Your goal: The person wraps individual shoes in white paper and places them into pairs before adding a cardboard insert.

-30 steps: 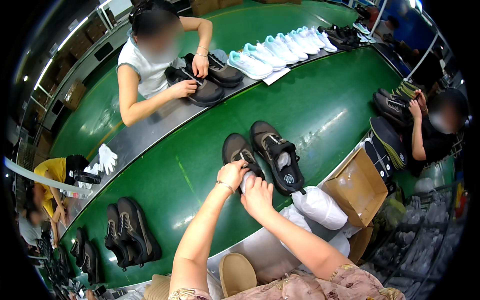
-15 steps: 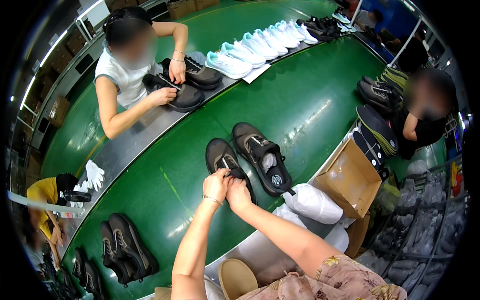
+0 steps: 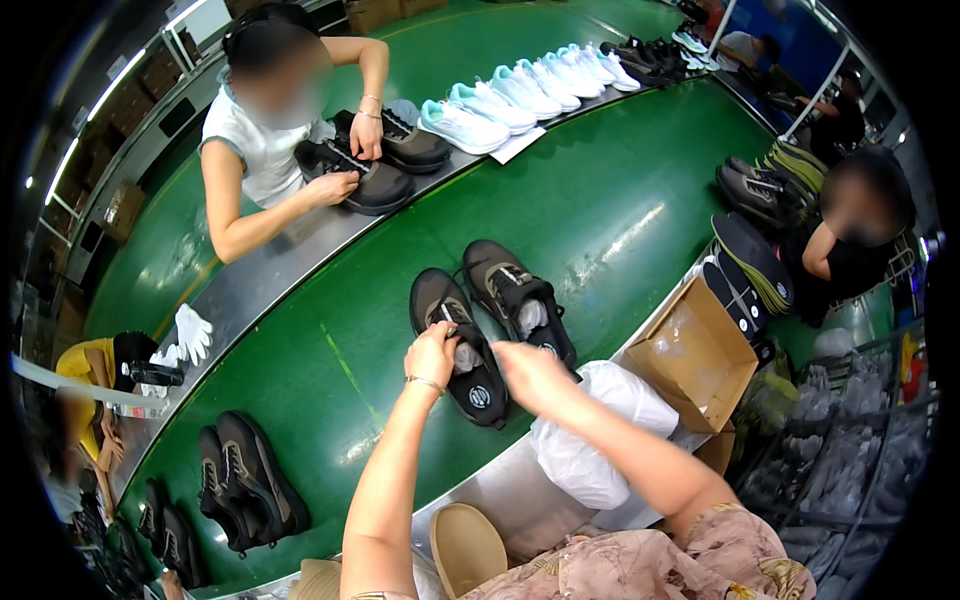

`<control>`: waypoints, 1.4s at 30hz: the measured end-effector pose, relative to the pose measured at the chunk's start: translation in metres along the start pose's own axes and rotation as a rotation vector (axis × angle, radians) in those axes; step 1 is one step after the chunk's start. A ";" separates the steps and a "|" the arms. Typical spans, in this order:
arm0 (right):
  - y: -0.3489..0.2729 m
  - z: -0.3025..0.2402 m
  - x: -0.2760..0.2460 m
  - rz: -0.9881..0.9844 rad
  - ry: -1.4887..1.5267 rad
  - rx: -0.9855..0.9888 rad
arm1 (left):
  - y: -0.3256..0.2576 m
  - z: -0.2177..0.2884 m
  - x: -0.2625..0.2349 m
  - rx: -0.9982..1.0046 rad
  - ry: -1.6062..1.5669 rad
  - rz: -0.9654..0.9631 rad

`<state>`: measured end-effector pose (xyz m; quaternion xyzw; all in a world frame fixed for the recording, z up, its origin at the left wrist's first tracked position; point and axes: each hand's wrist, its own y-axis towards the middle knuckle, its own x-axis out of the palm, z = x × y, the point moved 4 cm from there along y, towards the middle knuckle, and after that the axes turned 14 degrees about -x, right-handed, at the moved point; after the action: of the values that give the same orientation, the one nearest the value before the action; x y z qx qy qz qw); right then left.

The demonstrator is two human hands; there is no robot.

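Brown and black, the low-cut lace-up shoe (image 3: pixel 428 292) lies sole-down near mid-frame, toe toward the top, opening toward the lower edge. Left hand (image 3: pixel 432 355): fingers pinched together on the upper beside the lacing, seemingly with hold of its edge. Right hand (image 3: pixel 528 372): blurred, part-curled, just right of the collar; cannot tell whether it grips anything. Progress, as judged from here: a crumpled pale translucent wad (image 3: pixel 465 357) sits in the throat and a dark insole with a round light mark (image 3: pixel 480 396) lies in the heel, so both look done; the lacing area seems the unfinished part. Anything further left, cannot tell. Just to the right, a matching brown-and-black shoe (image 3: pixel 490 270) holds a similar wad, heel partly hidden by the right hand; looks about level with its mate. Both rest on a glossy green bench top (image 3: pixel 590 220). Right of centre, below: a rumpled thin white bundle (image 3: pixel 585 465), then an open brown cardboard box (image 3: pixel 725 385). Lower left: a dark brown pair of shoes (image 3: pixel 255 480), no hand on it. Upper left: a co-worker in a white sleeveless top (image 3: pixel 235 140), both hands at another brown-black shoe (image 3: pixel 380 190).
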<state>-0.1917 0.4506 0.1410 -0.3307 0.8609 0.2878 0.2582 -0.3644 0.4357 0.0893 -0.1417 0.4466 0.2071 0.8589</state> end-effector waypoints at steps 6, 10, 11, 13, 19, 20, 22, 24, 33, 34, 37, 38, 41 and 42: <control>-0.018 0.101 -0.053 -0.574 -0.163 0.025 | -0.055 0.086 -0.009 0.399 0.056 0.263; -0.005 0.111 -0.007 -1.004 -0.479 -0.054 | -0.094 0.109 0.068 0.357 0.051 -0.076; -0.007 0.115 0.000 -1.074 -0.569 -0.125 | -0.099 0.109 0.081 0.287 0.039 -0.129; -0.013 0.124 0.010 -1.131 -0.656 -0.172 | -0.103 0.108 0.096 0.166 0.003 -0.190; -0.006 0.117 0.021 -1.270 -0.765 -0.145 | -0.107 0.091 0.115 0.246 0.084 0.051; -0.006 0.114 0.022 -1.280 -0.770 -0.115 | -0.108 0.089 0.114 0.248 0.085 0.069; -0.008 0.110 0.021 -1.300 -0.782 -0.056 | -0.108 0.089 0.114 0.257 0.102 0.120; -0.005 0.103 0.019 -1.339 -0.764 -0.020 | -0.110 0.088 0.110 0.268 0.110 0.162; -0.006 0.111 0.021 -1.449 -0.684 0.072 | -0.109 0.083 0.106 0.230 0.093 0.171; -0.004 0.113 0.018 -1.448 -0.585 0.139 | -0.109 0.083 0.106 0.231 0.083 0.174; 0.008 0.121 -0.006 -1.094 0.088 0.407 | -0.108 0.079 0.103 0.227 0.059 0.177; 0.019 0.109 -0.025 -0.882 0.235 0.582 | -0.107 0.076 0.102 0.219 0.052 0.170; 0.025 0.105 -0.084 -0.462 0.346 0.556 | -0.109 0.080 0.096 0.234 0.013 0.122; 0.022 0.102 -0.100 -0.430 0.256 0.549 | -0.105 0.082 0.091 0.249 -0.005 0.102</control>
<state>-0.1172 0.5743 0.1398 -0.4560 0.8421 -0.0583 0.2821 -0.2086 0.4002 0.0667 -0.0109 0.4734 0.1937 0.8592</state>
